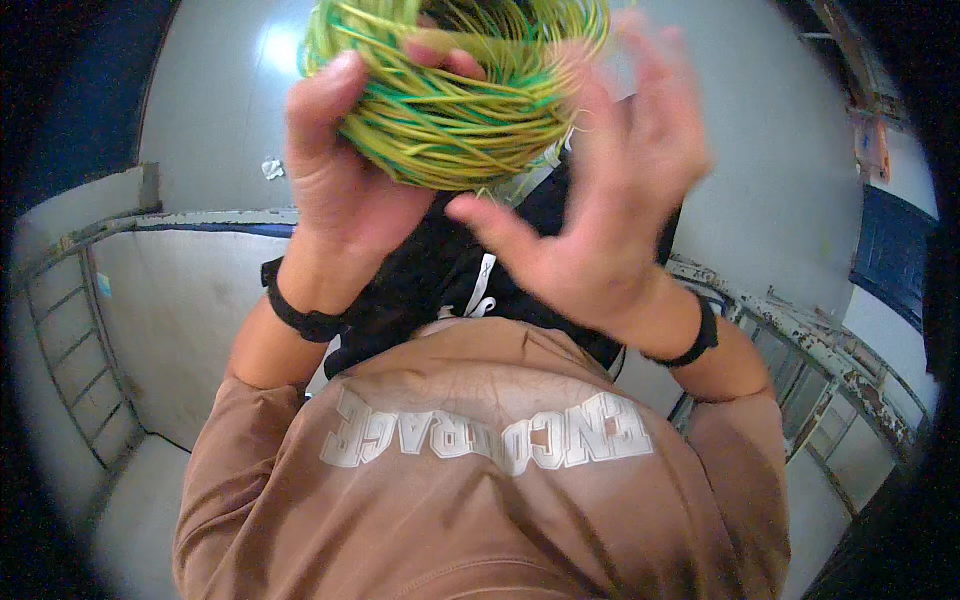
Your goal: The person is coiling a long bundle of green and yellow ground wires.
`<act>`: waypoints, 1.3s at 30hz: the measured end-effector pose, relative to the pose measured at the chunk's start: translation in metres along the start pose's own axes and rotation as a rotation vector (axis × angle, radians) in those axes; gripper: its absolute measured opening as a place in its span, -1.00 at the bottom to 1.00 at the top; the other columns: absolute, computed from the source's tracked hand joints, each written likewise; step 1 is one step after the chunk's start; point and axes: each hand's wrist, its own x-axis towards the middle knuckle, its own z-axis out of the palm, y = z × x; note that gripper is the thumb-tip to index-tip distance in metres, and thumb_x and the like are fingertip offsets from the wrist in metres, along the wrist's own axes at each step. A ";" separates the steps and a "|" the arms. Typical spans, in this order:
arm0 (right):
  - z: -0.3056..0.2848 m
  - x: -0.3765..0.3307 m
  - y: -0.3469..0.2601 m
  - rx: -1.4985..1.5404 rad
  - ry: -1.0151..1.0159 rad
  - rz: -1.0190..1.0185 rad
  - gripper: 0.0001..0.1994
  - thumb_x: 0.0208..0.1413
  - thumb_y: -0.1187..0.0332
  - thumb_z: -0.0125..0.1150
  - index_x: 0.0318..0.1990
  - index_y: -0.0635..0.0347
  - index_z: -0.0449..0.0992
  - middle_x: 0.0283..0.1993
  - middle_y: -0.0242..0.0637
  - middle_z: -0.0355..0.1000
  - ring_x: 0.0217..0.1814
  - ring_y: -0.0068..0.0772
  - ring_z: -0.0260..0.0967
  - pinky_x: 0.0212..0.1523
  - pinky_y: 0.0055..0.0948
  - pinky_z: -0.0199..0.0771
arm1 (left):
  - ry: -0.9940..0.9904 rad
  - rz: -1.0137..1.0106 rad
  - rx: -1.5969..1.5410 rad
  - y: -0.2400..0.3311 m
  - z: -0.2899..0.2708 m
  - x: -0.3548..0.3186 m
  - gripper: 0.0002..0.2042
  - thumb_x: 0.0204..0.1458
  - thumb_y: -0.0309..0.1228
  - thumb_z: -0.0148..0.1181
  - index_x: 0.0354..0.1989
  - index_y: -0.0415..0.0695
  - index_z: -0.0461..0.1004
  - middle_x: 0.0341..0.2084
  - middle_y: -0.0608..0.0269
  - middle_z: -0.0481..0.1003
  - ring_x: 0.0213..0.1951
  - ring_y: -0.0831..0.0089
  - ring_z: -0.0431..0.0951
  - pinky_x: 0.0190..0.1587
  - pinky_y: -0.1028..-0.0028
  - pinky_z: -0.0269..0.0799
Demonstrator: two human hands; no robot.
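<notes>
left hand: raised in front of the chest, palm toward the coil, fingers curled over the near side of a round coil of thin yellow-green insulated wire, thumb up along its left flank. clamped on the coil, carrying it. black band on the wrist.

right hand: raised beside the coil on its right, fingers spread and loose, thumb pointing in under the bundle. motion-blurred. fingertips lie at the coil's right edge, but i cannot tell whether they press it or only brush it; not closed on anything. matching black wristband here too.

coil position: high in the view, held in the air between the two hands, top part cut off by the picture edge. no surface beneath it.

risks, as judged:
- coil rests on one grip only; if the left fingers slacken, the bundle could slide out and fall to the grey floor.
- no tie is visible around the loops; outer turns could spring loose and tangle.
- a spread right finger could snag a stray loop and drag turns out.

outward: brown shirt with pale lettering below; black fabric just under the hands; worn, paint-chipped metal frame at right; pale ladder-like rack at left.
</notes>
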 end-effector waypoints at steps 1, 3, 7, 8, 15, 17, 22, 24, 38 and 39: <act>0.000 -0.004 0.009 0.078 0.080 0.088 -0.07 -0.09 0.00 0.44 0.33 0.34 0.08 0.34 0.14 0.00 0.42 0.07 -0.07 0.38 0.01 -0.05 | 0.006 0.026 -0.023 0.004 0.003 0.002 -0.59 0.03 -0.19 0.13 -0.01 -0.16 0.32 -0.23 0.35 0.45 0.01 0.38 0.43 0.18 0.10 0.33; 0.001 -0.009 0.018 0.403 0.053 0.338 0.11 -0.16 0.13 0.55 0.36 0.44 -0.18 0.35 0.08 0.03 0.46 -0.12 -0.07 0.43 -0.09 -0.08 | -0.193 -0.005 -0.078 0.014 0.008 0.008 -0.63 -0.05 -0.15 0.19 -0.12 -0.08 0.39 -0.25 0.38 0.41 -0.04 0.46 0.38 0.42 0.21 -0.12; 0.026 -0.027 0.028 1.194 -0.634 0.606 -0.51 0.10 0.09 0.29 -0.01 0.34 0.39 -0.21 -0.15 0.50 -0.11 -0.33 0.46 -0.05 -0.38 0.45 | -0.290 -0.028 -0.184 0.028 0.018 0.012 -0.72 -0.15 -0.19 0.28 -0.33 0.05 0.34 -0.36 0.46 0.38 -0.10 0.53 0.39 0.41 0.25 -0.16; 0.026 -0.029 0.035 1.288 -0.834 0.600 -0.68 0.20 0.16 0.21 -0.13 0.29 0.52 -0.35 -0.24 0.54 -0.27 -0.44 0.51 -0.17 -0.44 0.50 | -0.295 -0.022 -0.130 0.033 0.018 0.014 -0.73 -0.15 -0.23 0.30 -0.37 0.06 0.32 -0.36 0.43 0.41 -0.12 0.53 0.41 0.41 0.25 -0.15; -0.036 0.020 0.114 0.660 -1.070 0.071 -0.76 0.11 0.25 0.26 -0.40 0.28 0.54 -0.58 -0.23 0.41 -0.51 -0.49 0.34 -0.46 -0.38 0.30 | -0.425 -0.294 0.423 0.066 -0.029 -0.034 -0.21 -0.37 -0.23 0.35 0.12 -0.33 0.24 -0.54 0.25 0.47 -0.59 0.45 0.40 -0.28 0.45 0.25; -0.041 0.027 0.122 0.567 -1.043 0.076 -0.74 0.08 0.26 0.28 -0.47 0.29 0.50 -0.65 -0.28 0.31 -0.58 -0.52 0.20 -0.51 -0.40 0.22 | -0.187 -0.366 0.502 0.069 -0.036 -0.057 -0.19 -0.33 -0.25 0.37 0.17 -0.34 0.20 -0.39 0.12 0.46 -0.57 0.43 0.40 -0.39 0.45 0.23; -0.034 0.024 0.111 0.427 -0.796 -0.096 -0.80 -0.09 0.42 0.28 -0.53 0.28 0.34 -0.52 -0.30 0.30 -0.49 -0.32 0.30 -0.43 -0.34 0.30 | -0.072 -0.486 0.541 0.065 -0.071 -0.064 -0.20 -0.30 -0.23 0.35 0.18 -0.31 0.22 -0.44 0.19 0.46 -0.56 0.47 0.37 -0.41 0.47 0.26; -0.020 0.010 0.109 0.355 -0.588 -0.237 -0.82 -0.19 0.51 0.25 -0.51 0.25 0.32 -0.32 -0.25 0.31 -0.38 -0.19 0.35 -0.36 -0.30 0.37 | -0.330 -0.267 0.395 0.055 -0.075 -0.060 -0.28 -0.31 -0.14 0.27 0.09 -0.27 0.31 -0.62 0.42 0.41 -0.59 0.54 0.33 -0.13 0.48 0.24; -0.016 -0.026 0.073 0.491 -0.599 0.394 -0.63 -0.15 0.61 0.24 -0.16 0.26 0.26 -0.33 -0.12 0.47 -0.25 -0.10 0.50 -0.21 -0.30 0.50 | -0.157 0.423 0.035 0.081 -0.021 -0.048 -0.54 -0.23 -0.27 0.48 -0.21 0.07 0.30 -0.50 0.91 0.53 -0.16 0.85 0.48 0.31 0.41 -0.06; -0.016 -0.030 0.074 0.494 -0.574 0.386 -0.63 -0.15 0.62 0.23 -0.15 0.27 0.27 -0.34 -0.11 0.46 -0.26 -0.11 0.51 -0.22 -0.32 0.51 | -0.137 0.448 0.021 0.081 -0.021 -0.049 -0.54 -0.23 -0.28 0.49 -0.21 0.08 0.30 -0.50 0.91 0.53 -0.18 0.86 0.48 0.30 0.42 -0.06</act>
